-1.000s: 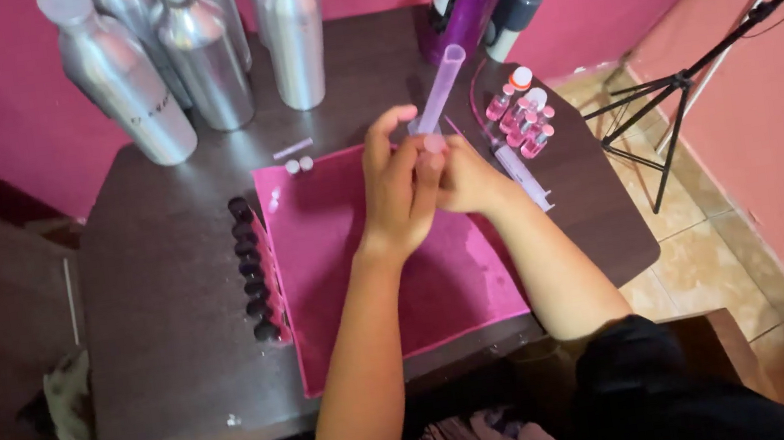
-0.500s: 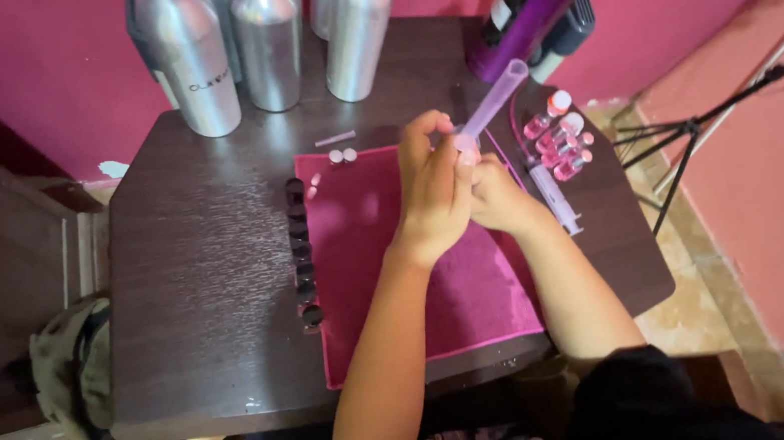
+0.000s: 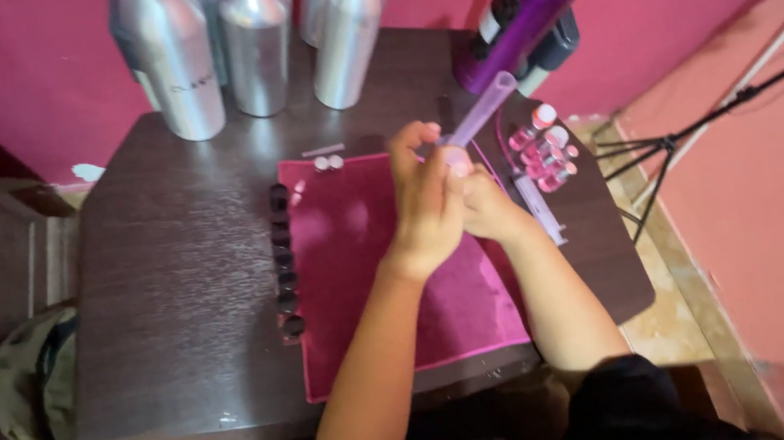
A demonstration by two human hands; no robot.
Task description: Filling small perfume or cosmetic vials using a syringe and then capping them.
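Both hands met over the magenta cloth [image 3: 370, 283] on the dark table [image 3: 178, 278]. The left hand [image 3: 424, 196] was curled shut around the lower end of a pale purple syringe [image 3: 483, 109], which slanted up and away toward the purple bottle [image 3: 530, 0]. The right hand [image 3: 491, 205] pressed against the left from beside it; whether it gripped anything could not be told. Small pink vials [image 3: 544, 145] stood just right of the hands, a row of dark caps [image 3: 284, 259] along the cloth's left edge, silver bottles [image 3: 257, 41] behind
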